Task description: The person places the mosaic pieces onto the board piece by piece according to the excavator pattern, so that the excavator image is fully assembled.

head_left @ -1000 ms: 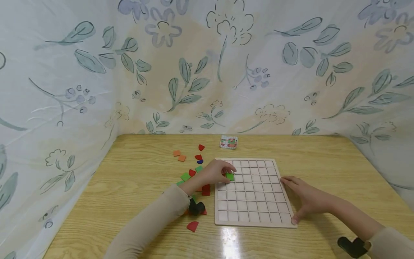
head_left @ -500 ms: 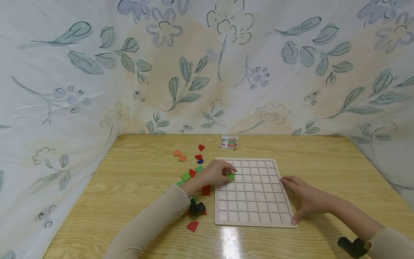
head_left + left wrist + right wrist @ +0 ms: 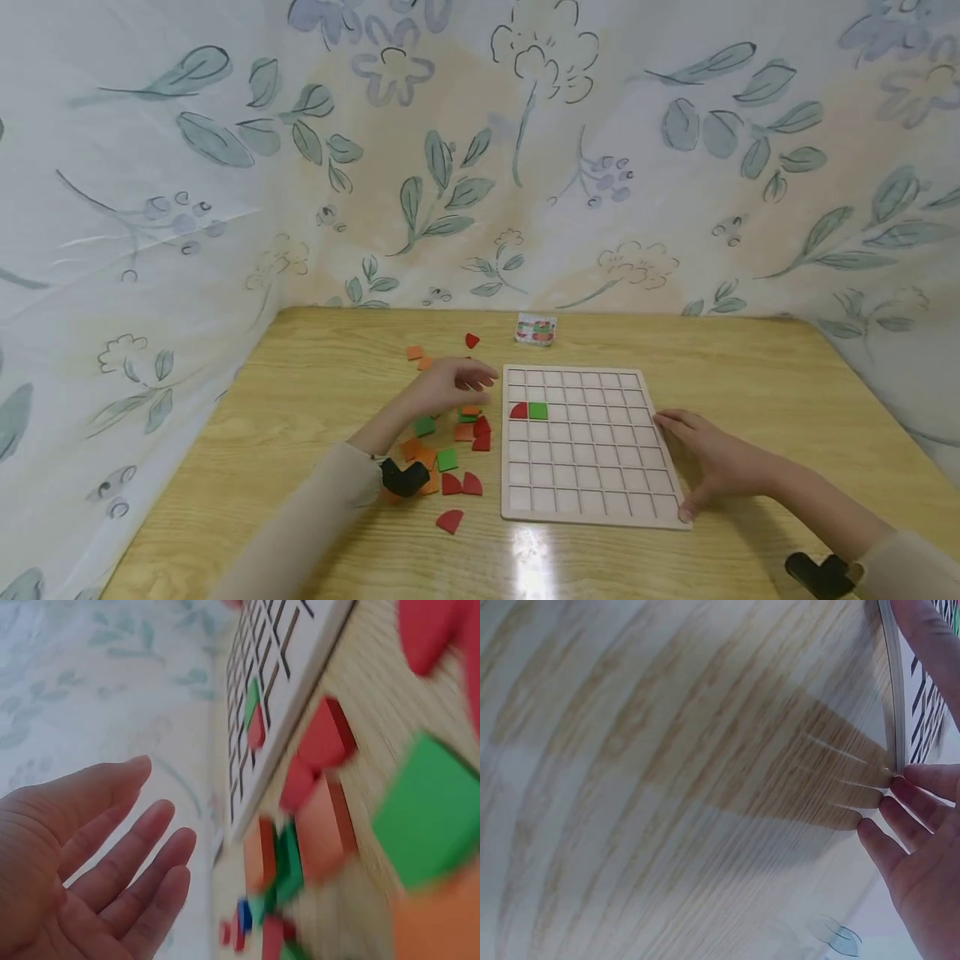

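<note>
A pale wooden grid board [image 3: 588,446] lies flat on the table. Near its left side, a red quarter-circle tile [image 3: 519,411] and a green square tile [image 3: 537,411] sit side by side in neighbouring cells. My left hand [image 3: 455,383] hovers over loose tiles left of the board, fingers apart and holding nothing; the left wrist view shows the relaxed left fingers [image 3: 161,855] beside the tiles. At the board's right edge, my right hand [image 3: 708,458] rests with fingers and thumb spread against the rim, also seen in the right wrist view [image 3: 930,855].
Loose tiles lie left of the board, among them a green square [image 3: 447,459], an orange square [image 3: 415,352] and a red quarter circle [image 3: 450,522]. A small patterned card [image 3: 536,329] lies behind the board. Floral fabric [image 3: 480,167] hangs behind the table.
My left hand has let go of the green tile, which stays on the board beside the red one, and has moved left over the loose tiles. My right hand has kept its place.
</note>
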The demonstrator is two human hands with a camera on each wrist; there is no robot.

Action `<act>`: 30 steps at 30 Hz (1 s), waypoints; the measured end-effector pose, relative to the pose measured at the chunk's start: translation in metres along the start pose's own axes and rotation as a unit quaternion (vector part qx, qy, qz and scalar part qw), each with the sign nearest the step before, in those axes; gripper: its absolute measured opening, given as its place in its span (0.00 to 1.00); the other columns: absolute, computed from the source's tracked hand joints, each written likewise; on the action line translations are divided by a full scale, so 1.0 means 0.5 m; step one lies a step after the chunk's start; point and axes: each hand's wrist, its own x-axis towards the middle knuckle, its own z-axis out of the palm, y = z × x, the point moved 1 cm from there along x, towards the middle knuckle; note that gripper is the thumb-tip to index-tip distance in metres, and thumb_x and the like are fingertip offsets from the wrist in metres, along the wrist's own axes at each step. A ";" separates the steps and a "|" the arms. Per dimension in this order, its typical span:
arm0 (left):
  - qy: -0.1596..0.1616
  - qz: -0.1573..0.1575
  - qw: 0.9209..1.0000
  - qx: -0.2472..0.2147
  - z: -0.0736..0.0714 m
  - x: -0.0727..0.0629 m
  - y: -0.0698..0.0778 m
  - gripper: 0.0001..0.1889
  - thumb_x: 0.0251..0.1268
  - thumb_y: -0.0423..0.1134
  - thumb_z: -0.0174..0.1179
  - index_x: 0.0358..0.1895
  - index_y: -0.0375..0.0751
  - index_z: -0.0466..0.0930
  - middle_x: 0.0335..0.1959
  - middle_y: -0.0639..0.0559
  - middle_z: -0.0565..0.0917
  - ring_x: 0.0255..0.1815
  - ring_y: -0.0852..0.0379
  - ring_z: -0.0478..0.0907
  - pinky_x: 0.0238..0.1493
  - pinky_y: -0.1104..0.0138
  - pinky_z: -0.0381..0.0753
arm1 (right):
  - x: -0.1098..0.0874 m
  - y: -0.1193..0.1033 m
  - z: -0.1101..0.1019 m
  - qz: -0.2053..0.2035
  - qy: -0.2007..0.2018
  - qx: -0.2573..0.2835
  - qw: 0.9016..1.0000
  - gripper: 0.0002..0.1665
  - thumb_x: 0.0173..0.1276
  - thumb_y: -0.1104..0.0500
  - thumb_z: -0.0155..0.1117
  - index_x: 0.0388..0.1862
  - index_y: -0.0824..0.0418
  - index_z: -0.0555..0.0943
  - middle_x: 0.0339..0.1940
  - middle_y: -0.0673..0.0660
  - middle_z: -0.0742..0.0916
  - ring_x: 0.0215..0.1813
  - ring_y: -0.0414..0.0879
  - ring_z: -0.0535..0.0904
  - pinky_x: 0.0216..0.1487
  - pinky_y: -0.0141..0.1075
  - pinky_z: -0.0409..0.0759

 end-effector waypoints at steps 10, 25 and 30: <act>0.070 -0.047 0.996 0.024 -0.051 -0.100 -0.040 0.17 0.53 0.35 0.66 0.48 0.38 0.80 0.41 0.45 0.84 0.40 0.52 0.80 0.42 0.63 0.80 | 0.000 0.003 -0.005 0.003 -0.009 0.007 1.000 0.77 0.26 0.26 0.69 0.67 0.75 0.56 0.65 0.70 0.62 0.65 0.66 0.59 0.55 0.58 0.66; 0.102 -0.122 0.987 0.016 -0.047 -0.146 -0.066 0.16 0.50 0.38 0.69 0.43 0.37 0.82 0.38 0.48 0.84 0.37 0.56 0.77 0.40 0.65 0.77 | -0.002 0.002 -0.006 0.002 -0.007 0.007 1.000 0.77 0.26 0.25 0.69 0.66 0.74 0.56 0.65 0.70 0.63 0.64 0.65 0.60 0.55 0.58 0.67; 0.098 -0.148 0.984 0.005 -0.039 -0.149 -0.067 0.17 0.46 0.36 0.71 0.43 0.39 0.82 0.38 0.51 0.83 0.36 0.58 0.75 0.40 0.67 0.75 | -0.002 0.001 -0.008 0.000 -0.008 0.010 1.000 0.77 0.26 0.26 0.69 0.67 0.74 0.56 0.65 0.70 0.63 0.65 0.65 0.60 0.55 0.56 0.68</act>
